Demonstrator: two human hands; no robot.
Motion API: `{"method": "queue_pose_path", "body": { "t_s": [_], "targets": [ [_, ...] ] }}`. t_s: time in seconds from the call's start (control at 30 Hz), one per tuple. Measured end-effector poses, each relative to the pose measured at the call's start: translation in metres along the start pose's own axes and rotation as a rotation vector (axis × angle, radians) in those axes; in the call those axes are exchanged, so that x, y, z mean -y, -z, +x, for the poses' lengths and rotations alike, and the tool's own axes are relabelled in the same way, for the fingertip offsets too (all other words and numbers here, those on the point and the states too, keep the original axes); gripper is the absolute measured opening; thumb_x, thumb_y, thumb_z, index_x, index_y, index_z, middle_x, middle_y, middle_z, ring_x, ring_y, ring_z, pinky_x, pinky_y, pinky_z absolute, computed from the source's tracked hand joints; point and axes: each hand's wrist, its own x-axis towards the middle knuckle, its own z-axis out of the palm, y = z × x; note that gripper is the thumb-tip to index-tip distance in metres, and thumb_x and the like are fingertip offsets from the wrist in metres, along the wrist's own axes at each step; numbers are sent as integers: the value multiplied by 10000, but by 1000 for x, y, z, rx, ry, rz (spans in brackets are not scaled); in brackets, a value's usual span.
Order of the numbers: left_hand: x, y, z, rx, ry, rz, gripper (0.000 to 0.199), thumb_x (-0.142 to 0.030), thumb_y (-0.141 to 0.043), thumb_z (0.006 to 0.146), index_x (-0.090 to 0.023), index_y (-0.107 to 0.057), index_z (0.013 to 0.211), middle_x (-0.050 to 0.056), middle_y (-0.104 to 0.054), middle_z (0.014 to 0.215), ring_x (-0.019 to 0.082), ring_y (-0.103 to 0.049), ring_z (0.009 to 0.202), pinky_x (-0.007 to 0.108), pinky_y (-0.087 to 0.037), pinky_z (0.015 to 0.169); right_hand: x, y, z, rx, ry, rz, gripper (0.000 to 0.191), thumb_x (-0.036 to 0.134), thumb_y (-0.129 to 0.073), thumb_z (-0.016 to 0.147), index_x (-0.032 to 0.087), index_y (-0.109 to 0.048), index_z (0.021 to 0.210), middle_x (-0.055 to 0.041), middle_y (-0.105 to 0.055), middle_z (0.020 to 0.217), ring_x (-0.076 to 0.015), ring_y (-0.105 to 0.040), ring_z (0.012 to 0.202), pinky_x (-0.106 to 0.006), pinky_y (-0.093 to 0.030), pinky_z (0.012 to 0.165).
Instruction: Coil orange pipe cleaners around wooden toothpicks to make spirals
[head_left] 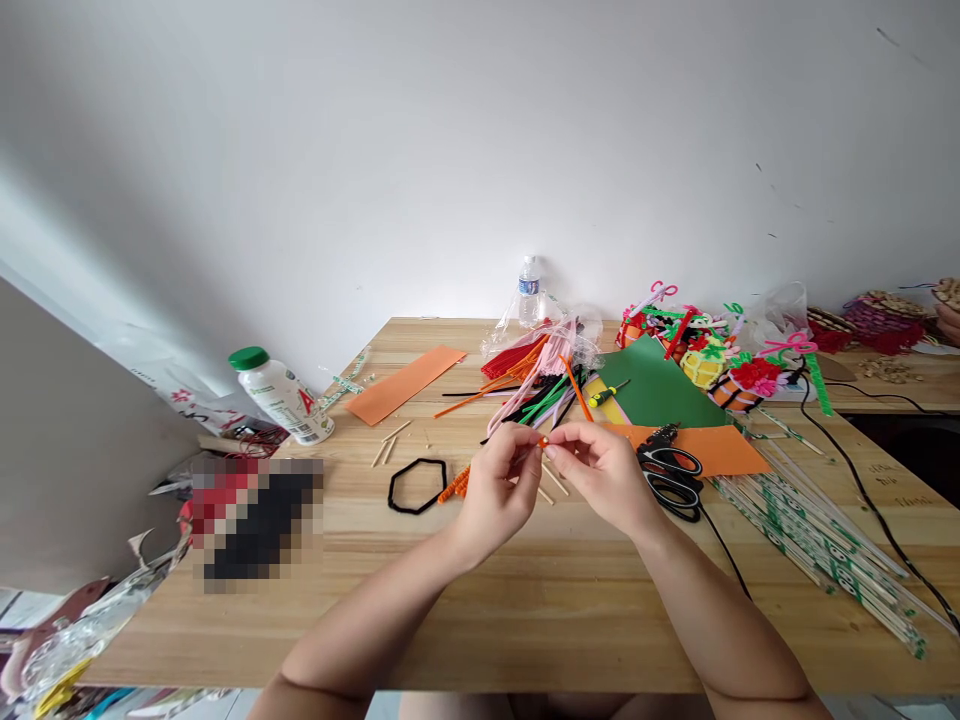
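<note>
My left hand [506,480] and my right hand [604,475] meet over the middle of the table, fingertips pinched together. Between them shows a small orange piece [544,441], which looks like a bit of pipe cleaner; most of it is hidden by the fingers. Beside my left hand lie coiled orange pipe cleaners [452,488], partly covered by the hand. Further left is a black pipe cleaner bent into a hexagon ring [390,490]. Close to my right wrist rest black-handled scissors [670,475]. Short wooden sticks [555,478] lie under and between the hands.
Loose pipe cleaners [536,385], green card [660,385], a small yellow-green screwdriver [606,394] and orange card [409,383] lie behind. A white bottle [281,398] stands left. Finished colourful pieces [705,360] sit back right, wrapped sticks [825,540] and a black cable [862,480] at right.
</note>
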Motion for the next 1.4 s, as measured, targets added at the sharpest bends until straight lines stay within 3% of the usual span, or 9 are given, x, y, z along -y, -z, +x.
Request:
{"method": "queue_pose_path", "body": {
  "t_s": [0.17, 0.3, 0.53, 0.77, 0.93, 1.13, 1.27, 1.4],
  "targets": [
    [-1, 0, 0, -3, -101, 125, 94, -146, -491, 909, -183, -542, 979, 26, -540, 823, 93, -483, 645, 195, -394, 541, 4, 1, 0, -1, -59, 38, 135, 283, -640, 795, 162, -665, 848, -35, -687, 770, -118, -604, 609, -222, -496, 544],
    [1, 0, 0, 16, -53, 63, 61, -173, -493, 917, -189, -529, 963, 39, -548, 856, 109, -508, 697, 210, -414, 575, 2, -1, 1, 6, -29, 72, 120, 273, -637, 797, 163, -658, 839, -33, -684, 746, -124, -612, 593, -223, -502, 523],
    [-1, 1, 0, 12, 36, -25, 80, -247, -519, 916, -189, -543, 966, 27, -565, 823, 109, -528, 665, 214, -427, 573, -1, -1, -1, -34, 161, -63, 92, 249, -614, 831, 176, -669, 840, -55, -688, 792, -161, -639, 702, -265, -539, 614],
    [-3, 1, -2, -10, 36, -29, 75, -240, -531, 909, -186, -538, 962, 30, -564, 843, 114, -540, 700, 226, -454, 615, 4, -1, -2, -35, 185, -87, 63, 218, -598, 823, 172, -638, 811, -47, -668, 786, -147, -628, 686, -237, -521, 577],
    [-4, 1, -3, -21, 37, -36, 76, -251, -540, 907, -183, -554, 935, 31, -574, 837, 117, -544, 711, 235, -456, 635, 3, -2, -2, -5, 109, 18, 67, 239, -610, 812, 175, -628, 809, -30, -664, 761, -135, -624, 655, -228, -518, 567],
    [-7, 2, 5, 0, 244, -313, 231, -383, -657, 828, -168, -574, 840, 22, -596, 753, 114, -540, 664, 233, -436, 592, -2, 1, 0, 23, 75, 15, 79, 251, -620, 820, 173, -633, 812, -24, -659, 748, -123, -600, 624, -223, -505, 554],
    [-1, 5, 10, 80, 411, -548, 318, -418, -748, 738, -153, -585, 802, -6, -569, 650, 77, -468, 547, 208, -348, 503, 0, 3, 2, 65, 34, 59, 103, 277, -633, 817, 175, -630, 811, -22, -655, 751, -123, -602, 636, -224, -504, 552],
    [4, 5, 11, 111, 452, -653, 324, -412, -756, 731, -148, -575, 777, -15, -553, 609, 58, -411, 500, 197, -291, 469, 4, 5, 3, 107, -48, 113, 162, 329, -652, 800, 175, -610, 772, -4, -624, 675, -118, -583, 581, -214, -474, 483]
  ]
}}
